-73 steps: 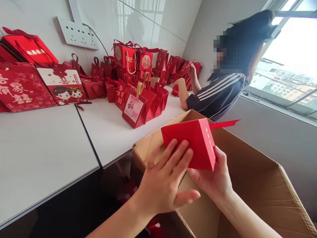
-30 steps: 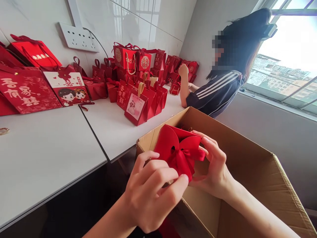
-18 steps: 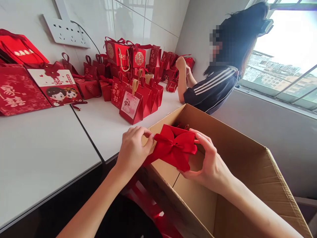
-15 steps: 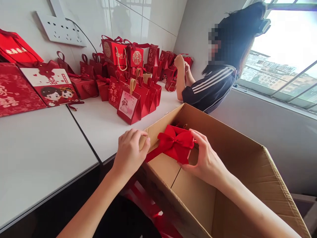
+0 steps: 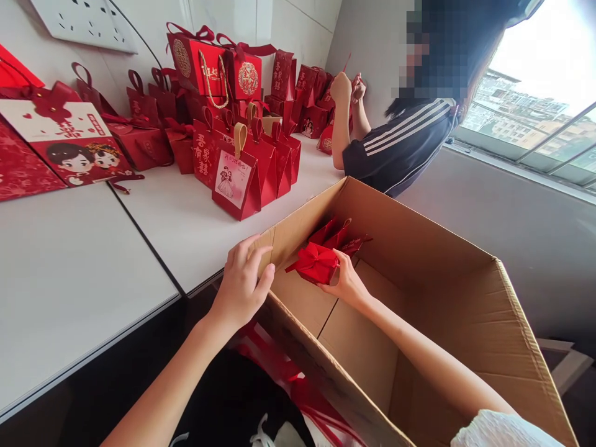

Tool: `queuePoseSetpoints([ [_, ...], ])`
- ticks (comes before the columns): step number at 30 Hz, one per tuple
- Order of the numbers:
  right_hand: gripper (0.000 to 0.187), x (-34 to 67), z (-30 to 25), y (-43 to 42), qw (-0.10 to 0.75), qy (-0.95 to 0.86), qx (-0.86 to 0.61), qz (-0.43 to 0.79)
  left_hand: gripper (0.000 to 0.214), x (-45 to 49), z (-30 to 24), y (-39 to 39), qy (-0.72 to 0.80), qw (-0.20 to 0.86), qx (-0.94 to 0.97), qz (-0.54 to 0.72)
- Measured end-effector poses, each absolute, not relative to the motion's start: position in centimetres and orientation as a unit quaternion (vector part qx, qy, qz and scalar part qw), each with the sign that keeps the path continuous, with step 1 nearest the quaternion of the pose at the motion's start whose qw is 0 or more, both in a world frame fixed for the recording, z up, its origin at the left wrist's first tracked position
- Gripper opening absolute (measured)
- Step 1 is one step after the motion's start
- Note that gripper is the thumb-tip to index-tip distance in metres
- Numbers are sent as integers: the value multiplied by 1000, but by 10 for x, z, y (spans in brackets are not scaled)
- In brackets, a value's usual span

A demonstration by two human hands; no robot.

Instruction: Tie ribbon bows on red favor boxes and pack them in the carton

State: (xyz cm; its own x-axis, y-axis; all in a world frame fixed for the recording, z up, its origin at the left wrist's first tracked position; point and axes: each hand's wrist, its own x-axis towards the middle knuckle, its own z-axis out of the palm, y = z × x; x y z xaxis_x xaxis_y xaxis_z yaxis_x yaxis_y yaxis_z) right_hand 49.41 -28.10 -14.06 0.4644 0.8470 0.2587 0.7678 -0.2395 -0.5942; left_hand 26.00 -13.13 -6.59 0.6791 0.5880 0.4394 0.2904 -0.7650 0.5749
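Observation:
Inside a large cardboard box [image 5: 447, 261], my right hand [image 5: 347, 282] grips a small red gift box [image 5: 318, 263] topped with a ribbon bow. Its fingers and thumb hold the gift box's right side. Several other red gift boxes [image 5: 333, 233] stand against the carton's far left corner, just beyond the held one. My left hand [image 5: 244, 282] rests at the carton's left rim with its fingers apart, holding nothing. Whether its fingertips press on the cardboard I cannot tell.
On the white table [image 5: 69, 267] stand several red gift bags [image 5: 237, 180] and stacked red boxes [image 5: 200, 68]. A co-worker [image 5: 405, 143] sits beyond the carton with both hands raised. A power strip [image 5: 86, 22] is on the wall; a barred window [image 5: 535, 105] is at right.
My right hand has lowered the red gift box deeper into the carton, away from my left hand. The gift boxes in the corner now show more. The co-worker's hands have risen slightly.

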Motion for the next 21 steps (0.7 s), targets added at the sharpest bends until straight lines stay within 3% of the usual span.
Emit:
queuePoseSetpoints([
  [12, 96, 432, -248, -274, 385, -457, -780, 188, 30, 259, -65, -133, 241, 225, 896, 298],
  [21, 86, 389, -230, -241, 428, -466, -741, 227, 30, 260, -65, -134, 242, 214, 898, 299],
])
